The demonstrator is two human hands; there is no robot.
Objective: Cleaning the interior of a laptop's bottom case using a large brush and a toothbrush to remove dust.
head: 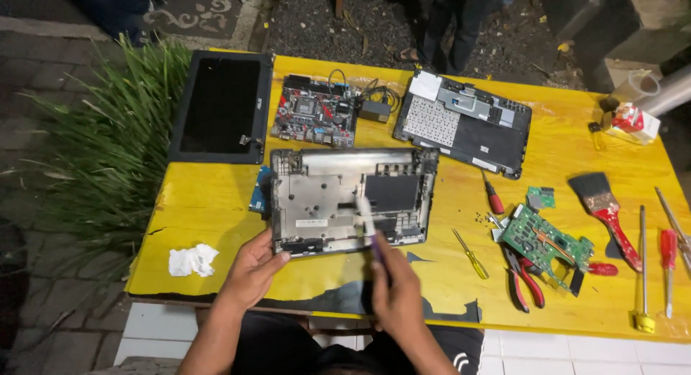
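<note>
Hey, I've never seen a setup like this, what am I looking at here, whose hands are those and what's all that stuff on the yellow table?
There is one picture, taken by a camera worn on a person's head, looking down at their own two bare hands. No machine is involved.

The left hand steadies the near edge of an opened laptop bottom case lying on a yellow table. The right hand holds a small brush, its pale tip inside the case.

Around it lie a laptop screen panel, a red circuit board, a keyboard cover turned underside up, a green circuit board, red-handled pliers, several screwdrivers, such as a yellow one, a red-handled paintbrush and a crumpled white tissue.

Other people's legs stand beyond the table.
</note>
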